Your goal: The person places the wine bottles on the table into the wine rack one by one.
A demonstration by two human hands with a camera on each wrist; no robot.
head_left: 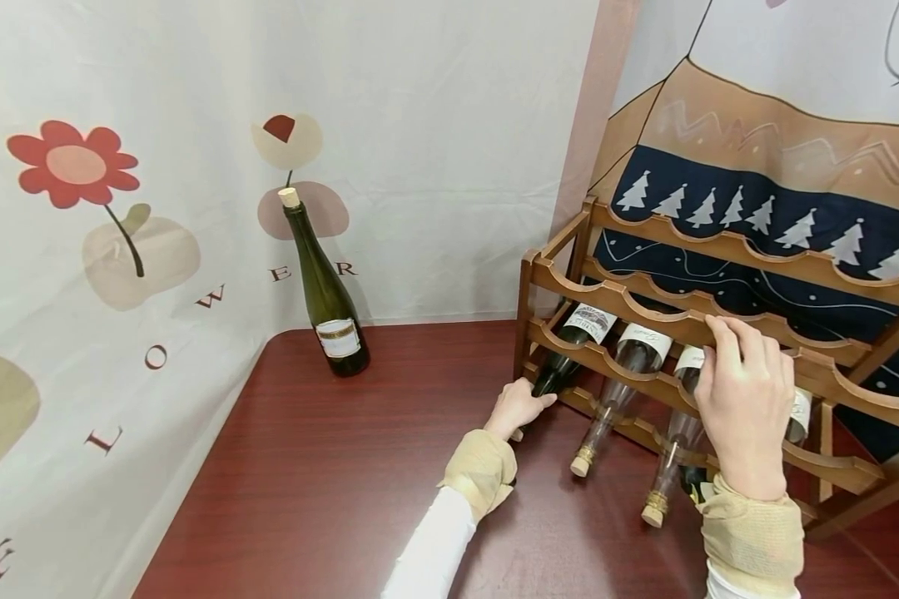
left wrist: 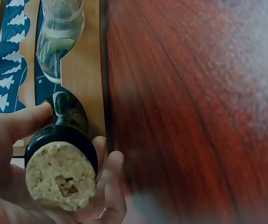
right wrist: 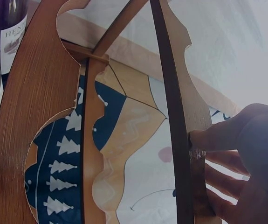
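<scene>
My left hand [head_left: 520, 409] grips the neck of a dark wine bottle [head_left: 558, 370], which lies in the leftmost lower slot of a wooden wine rack [head_left: 528, 308]. Its cork [left wrist: 60, 177] faces the left wrist camera, with the thumb on one side of the neck and curled fingers on the other. My right hand [head_left: 749, 399] holds the rack's upper front rail [right wrist: 196, 114], thumb on one face and fingers on the other. Two clear corked bottles, one nearer [head_left: 599, 424] and one further right [head_left: 670, 466], slant neck-down out of the lower tier. Another bottle is partly hidden behind my right hand.
A green corked wine bottle [head_left: 325, 291] stands upright at the back left of the red-brown table [head_left: 360, 466]. Behind the table hangs a printed white curtain [head_left: 449, 166]. Scalloped slots without bottles run along the rack's top tier [head_left: 730, 245].
</scene>
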